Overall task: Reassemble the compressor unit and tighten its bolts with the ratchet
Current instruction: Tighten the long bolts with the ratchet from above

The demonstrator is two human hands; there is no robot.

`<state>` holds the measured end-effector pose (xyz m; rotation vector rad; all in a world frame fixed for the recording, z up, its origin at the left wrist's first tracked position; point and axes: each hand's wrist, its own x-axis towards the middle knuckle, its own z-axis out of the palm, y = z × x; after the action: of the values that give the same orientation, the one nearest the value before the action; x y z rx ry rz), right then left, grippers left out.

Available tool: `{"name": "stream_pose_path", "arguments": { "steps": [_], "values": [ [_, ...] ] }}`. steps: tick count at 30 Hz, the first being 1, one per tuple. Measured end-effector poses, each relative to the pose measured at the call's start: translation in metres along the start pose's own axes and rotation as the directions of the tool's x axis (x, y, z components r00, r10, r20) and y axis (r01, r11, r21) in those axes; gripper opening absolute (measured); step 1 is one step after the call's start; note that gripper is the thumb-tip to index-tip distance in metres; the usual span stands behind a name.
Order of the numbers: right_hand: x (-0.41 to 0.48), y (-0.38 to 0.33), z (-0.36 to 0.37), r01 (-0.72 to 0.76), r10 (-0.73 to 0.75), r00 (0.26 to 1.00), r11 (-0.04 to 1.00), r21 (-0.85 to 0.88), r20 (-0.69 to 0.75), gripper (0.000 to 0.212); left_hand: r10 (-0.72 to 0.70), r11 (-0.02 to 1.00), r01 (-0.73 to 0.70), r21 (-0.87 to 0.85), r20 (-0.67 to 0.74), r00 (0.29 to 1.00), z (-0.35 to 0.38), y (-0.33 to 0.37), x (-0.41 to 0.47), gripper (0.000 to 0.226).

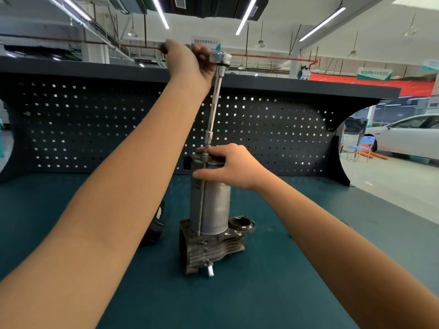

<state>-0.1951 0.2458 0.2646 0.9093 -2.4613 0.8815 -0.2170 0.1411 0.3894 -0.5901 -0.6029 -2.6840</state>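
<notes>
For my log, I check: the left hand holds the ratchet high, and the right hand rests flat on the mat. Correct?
One part is wrong. The left hand holds the ratchet high, but in the head view the right hand grips the top of the compressor cylinder; it does not rest on the mat.

Teal bench mat [261, 293], grey compressor cylinder [213, 203], black pegboard [95, 129] — square-holed, chrome ratchet [221, 58]

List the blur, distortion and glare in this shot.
Head view: the wide angle bows the pegboard outward; the left hand on the ratchet is motion-smeared; the ceiling lights blow out white; the compressor is fairly sharp and evenly lit.
</notes>
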Motion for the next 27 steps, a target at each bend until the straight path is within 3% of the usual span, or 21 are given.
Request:
{"name": "stream_pose_path", "arguments": {
  "steps": [2,4,6,7,9,10,11,12,13,15,17,18,20,22,24,27],
  "values": [
    [0.0,-0.001,0.001,-0.016,0.016,1.0,1.0,-0.002,-0.011,0.041,0.211,0.975,-0.212,0.058,0.032,0.977,-0.005,0.004,-0.01,0.037],
    [0.0,-0.003,0.001,-0.024,0.024,1.0,1.0,-0.007,-0.013,0.041,0.465,0.859,-0.485,0.165,0.147,0.873,-0.01,0.006,-0.028,0.023],
    [0.001,-0.004,0.0,-0.029,0.028,1.0,0.999,-0.014,-0.008,0.041,0.66,0.55,-0.778,0.303,0.414,0.627,-0.015,0.002,-0.051,0.016],
    [0.001,-0.005,0.0,-0.028,0.028,1.0,0.999,-0.02,-0.004,0.039,0.66,0.356,-0.862,0.362,0.556,0.506,-0.018,-0.003,-0.06,0.029],
    [0.001,-0.006,0.0,-0.028,0.028,1.0,0.999,-0.019,-0.005,0.037,0.557,0.047,-0.906,0.42,0.742,0.373,-0.022,-0.012,-0.069,0.053],
    [0.0,-0.006,0.001,-0.029,0.029,1.0,1.0,-0.012,-0.008,0.037,0.54,-0.011,-0.906,0.423,0.765,0.35,-0.022,-0.011,-0.069,0.054],
    [0.0,-0.005,0.001,-0.031,0.031,0.999,1.0,-0.001,-0.01,0.038,0.548,-0.006,-0.908,0.419,0.761,0.348,-0.023,-0.009,-0.067,0.048],
    [-0.001,-0.005,0.001,-0.034,0.034,0.999,0.999,0.012,-0.015,0.039,0.57,0.079,-0.907,0.414,0.728,0.382,-0.024,-0.005,-0.064,0.038],
    [-0.001,-0.004,0.001,-0.041,0.041,0.999,0.999,0.026,-0.021,0.04,0.596,0.226,-0.884,0.408,0.66,0.457,-0.025,0.002,-0.061,0.027],
    [-0.002,-0.004,0.0,-0.053,0.054,0.998,0.998,0.04,-0.02,0.047,0.603,0.564,-0.733,0.379,0.417,0.68,-0.027,0.017,-0.05,0.025],
    [-0.002,-0.005,-0.001,-0.057,0.058,0.998,0.997,0.049,-0.01,0.048,0.461,0.833,-0.491,0.256,0.171,0.871,-0.034,0.027,-0.03,0.043],
    [-0.002,-0.005,-0.001,-0.059,0.06,0.998,0.997,0.055,-0.007,0.046,0.36,0.904,-0.375,0.208,0.105,0.927,-0.038,0.03,-0.021,0.051],
    [-0.002,-0.004,-0.002,-0.061,0.061,0.998,0.997,0.051,-0.004,0.047,0.173,0.975,-0.177,0.135,0.038,0.984,-0.041,0.033,-0.006,0.06],
    [-0.001,-0.003,-0.002,-0.048,0.049,0.999,0.998,0.039,-0.001,0.048,0.053,0.998,-0.053,0.029,-0.005,0.999,-0.041,0.028,0.006,0.06],
    [-0.002,-0.001,0.001,-0.021,0.021,1.0,1.0,0.023,-0.012,0.046,-0.045,0.998,0.043,-0.052,-0.039,0.998,-0.039,0.022,0.017,0.05],
    [-0.002,0.001,0.008,0.029,-0.032,0.998,0.998,-0.057,-0.048,0.051,-0.127,0.992,0.127,-0.013,-0.039,0.991,-0.034,0.014,0.024,0.033]
  ]
}}
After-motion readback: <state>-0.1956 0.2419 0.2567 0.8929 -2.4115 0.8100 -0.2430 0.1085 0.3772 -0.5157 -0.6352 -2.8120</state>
